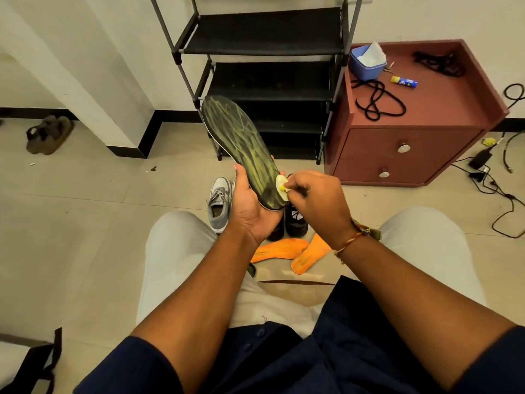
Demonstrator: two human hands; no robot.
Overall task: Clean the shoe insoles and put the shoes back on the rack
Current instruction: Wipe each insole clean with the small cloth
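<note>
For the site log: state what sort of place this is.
Probably a room or entry corner in a home: a black shoe rack, a reddish drawer cabinet, and sandals on the tiled floor.

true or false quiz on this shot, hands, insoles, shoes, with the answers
1. The left hand holds the green-black insole. True.
2. The right hand is empty. False: it pinches a small white and yellow wipe against the insole.
3. Two orange insoles lie on the floor. True.
4. The grey sneaker sits on the shoe rack. False: it stands on the floor.
5. The blue tub is on the floor. False: it stands on the reddish cabinet.
</note>
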